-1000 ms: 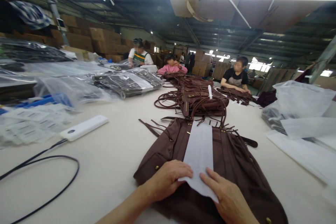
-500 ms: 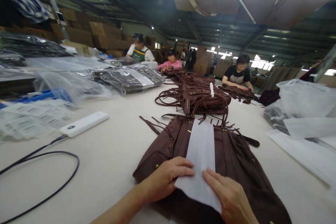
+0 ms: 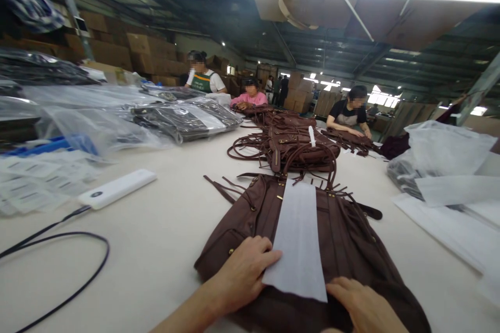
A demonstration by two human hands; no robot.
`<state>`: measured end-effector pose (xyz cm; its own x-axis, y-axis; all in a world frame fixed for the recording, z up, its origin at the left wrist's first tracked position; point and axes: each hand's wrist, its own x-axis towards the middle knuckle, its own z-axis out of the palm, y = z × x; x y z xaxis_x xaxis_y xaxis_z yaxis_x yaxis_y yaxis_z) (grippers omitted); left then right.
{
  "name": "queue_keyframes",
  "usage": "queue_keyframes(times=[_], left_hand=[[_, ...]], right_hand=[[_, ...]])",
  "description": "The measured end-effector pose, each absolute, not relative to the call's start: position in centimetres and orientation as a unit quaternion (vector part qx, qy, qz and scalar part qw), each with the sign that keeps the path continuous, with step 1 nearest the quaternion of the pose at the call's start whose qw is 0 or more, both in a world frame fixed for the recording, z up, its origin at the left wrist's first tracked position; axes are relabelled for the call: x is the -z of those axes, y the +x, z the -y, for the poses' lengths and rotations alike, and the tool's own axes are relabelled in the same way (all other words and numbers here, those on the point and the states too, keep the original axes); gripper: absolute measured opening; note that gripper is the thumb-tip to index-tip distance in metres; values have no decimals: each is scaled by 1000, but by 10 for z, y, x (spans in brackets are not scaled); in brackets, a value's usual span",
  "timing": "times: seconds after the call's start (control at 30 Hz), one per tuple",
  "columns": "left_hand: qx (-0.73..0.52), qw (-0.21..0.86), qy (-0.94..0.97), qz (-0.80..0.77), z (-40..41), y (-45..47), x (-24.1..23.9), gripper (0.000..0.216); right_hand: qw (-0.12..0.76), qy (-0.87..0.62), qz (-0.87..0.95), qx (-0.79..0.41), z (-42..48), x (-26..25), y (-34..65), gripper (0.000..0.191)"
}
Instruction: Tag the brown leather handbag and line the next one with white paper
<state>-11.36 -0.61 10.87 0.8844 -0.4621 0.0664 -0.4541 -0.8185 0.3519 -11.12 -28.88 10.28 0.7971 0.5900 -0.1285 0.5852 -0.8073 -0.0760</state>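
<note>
Lengthwise, a long white papery strip [image 3: 299,239] lies over a dark brown leather-like bag [image 3: 355,239] on the white tabletop [image 3: 164,250]; the unclenched left hand [image 3: 250,268] has its thumb at the strip's left edge, the right hand [image 3: 361,302], likewise unclenched, by its lower right corner.

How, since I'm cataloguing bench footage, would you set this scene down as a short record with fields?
Left hand: on the dark brown bag, thumb at the left edge of the white strip
Right hand: fingertips by the strip's lower right corner; contact unclear
Strip: lengthwise down the bag's middle
Beyond: more brown bags, several people
Left of bag: white device with dark cable on the table
Right of bag: pale sheets, translucent bag
</note>
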Motion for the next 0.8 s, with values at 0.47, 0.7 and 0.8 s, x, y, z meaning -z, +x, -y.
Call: queue_keyframes(times=[0.47, 0.7, 0.8], left_hand=[[21, 157, 963, 216, 15, -126, -123, 112], [28, 171, 955, 240, 11, -114, -122, 45], [9, 175, 947, 268, 8, -106, -118, 24]], right_hand=[[-34, -950, 305, 56, 304, -69, -127, 105], [-25, -928, 346, 134, 310, -57, -121, 71], [-47, -898, 399, 177, 329, -63, -116, 65]])
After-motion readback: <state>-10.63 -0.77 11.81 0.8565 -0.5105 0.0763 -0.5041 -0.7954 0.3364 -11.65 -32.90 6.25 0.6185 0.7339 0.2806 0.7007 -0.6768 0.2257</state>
